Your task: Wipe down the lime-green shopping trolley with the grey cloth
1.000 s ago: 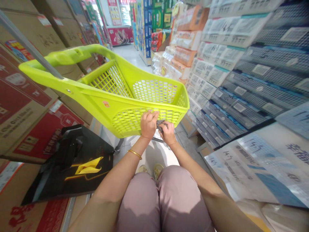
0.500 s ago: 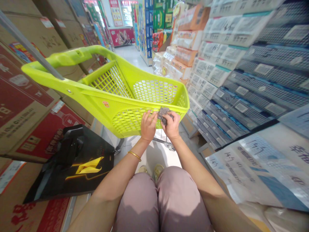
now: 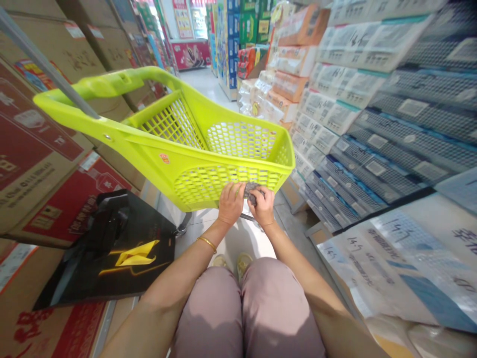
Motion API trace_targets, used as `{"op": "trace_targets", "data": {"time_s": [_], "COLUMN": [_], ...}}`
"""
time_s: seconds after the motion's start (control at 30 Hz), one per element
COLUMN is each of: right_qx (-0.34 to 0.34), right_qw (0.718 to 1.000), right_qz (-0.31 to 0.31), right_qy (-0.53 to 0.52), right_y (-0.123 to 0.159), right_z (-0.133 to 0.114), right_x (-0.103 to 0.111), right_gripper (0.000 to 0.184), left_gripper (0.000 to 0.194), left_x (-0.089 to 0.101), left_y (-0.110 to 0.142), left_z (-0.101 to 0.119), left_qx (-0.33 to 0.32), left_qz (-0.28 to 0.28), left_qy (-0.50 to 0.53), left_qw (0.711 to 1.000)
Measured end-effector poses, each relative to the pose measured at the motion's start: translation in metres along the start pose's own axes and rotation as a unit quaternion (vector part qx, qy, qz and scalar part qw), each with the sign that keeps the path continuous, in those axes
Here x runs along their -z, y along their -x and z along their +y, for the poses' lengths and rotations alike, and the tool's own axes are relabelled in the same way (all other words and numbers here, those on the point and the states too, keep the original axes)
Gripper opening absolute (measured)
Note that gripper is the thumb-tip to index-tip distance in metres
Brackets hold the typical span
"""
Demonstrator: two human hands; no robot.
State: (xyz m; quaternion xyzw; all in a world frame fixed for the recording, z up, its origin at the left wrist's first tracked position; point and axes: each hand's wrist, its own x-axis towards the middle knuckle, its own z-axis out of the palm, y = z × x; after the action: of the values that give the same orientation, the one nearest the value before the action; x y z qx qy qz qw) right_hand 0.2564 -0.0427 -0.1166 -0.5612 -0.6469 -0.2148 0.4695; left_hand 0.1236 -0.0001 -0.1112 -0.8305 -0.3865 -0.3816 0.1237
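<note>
Grey crumpled cloth (image 3: 249,189): sat between the two hands, under the curled fingers of the right, poking out past the fingertips toward the left.
Right hand (image 3: 264,206): held the cloth bunched between thumb and fingers, close in at the lower edge of the cart's near side.
Left hand (image 3: 230,205): rested with fingers slightly bent just beside the cloth; could not tell from this angle whether gripping or touching it.
Lime-green plastic shopping cart (image 3: 182,158): stood crosswise beyond both hands, handle to the left, lattice side facing near.
Gold bracelet (image 3: 206,243): circled the left wrist.
Glossy black bag (image 3: 151,223): lay left of the left forearm, with a folded yellow piece (image 3: 136,254) on top.
Red-and-brown cardboard boxes (image 3: 22,109): rose along the left.
White wrapped packs (image 3: 337,107): filled the right side in stacks.
</note>
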Motion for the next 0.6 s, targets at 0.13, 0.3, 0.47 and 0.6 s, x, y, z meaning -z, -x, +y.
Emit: {"op": "trace_targets", "data": {"time_s": [0.13, 0.3, 0.47, 0.6], "right_qx": [-0.003, 0.004, -0.003, -0.023], "right_qw": [0.997, 0.993, 0.998, 1.0], "right_qz": [0.074, 0.117, 0.062, 0.008], "right_qy": [-0.007, 0.018, 0.005, -0.002], "right_y": [-0.038, -0.068, -0.036, -0.001], "right_z": [-0.004, -0.007, 0.003, 0.008], "right_x": [0.02, 0.024, 0.001, -0.013], "right_gripper": [0.024, 0.024, 0.022, 0.02], "left_gripper": [0.032, 0.028, 0.021, 0.025], "left_x": [0.0, 0.001, 0.001, 0.0], "left_y": [-0.005, -0.009, -0.012, -0.012], "left_z": [0.002, 0.004, 0.003, 0.001], "left_qx": [-0.007, 0.002, 0.006, 0.008], "left_qz": [0.006, 0.005, 0.002, -0.001], "left_qy": [0.003, 0.004, 0.005, 0.019], "left_qw": [1.0, 1.0, 1.0, 1.0]}}
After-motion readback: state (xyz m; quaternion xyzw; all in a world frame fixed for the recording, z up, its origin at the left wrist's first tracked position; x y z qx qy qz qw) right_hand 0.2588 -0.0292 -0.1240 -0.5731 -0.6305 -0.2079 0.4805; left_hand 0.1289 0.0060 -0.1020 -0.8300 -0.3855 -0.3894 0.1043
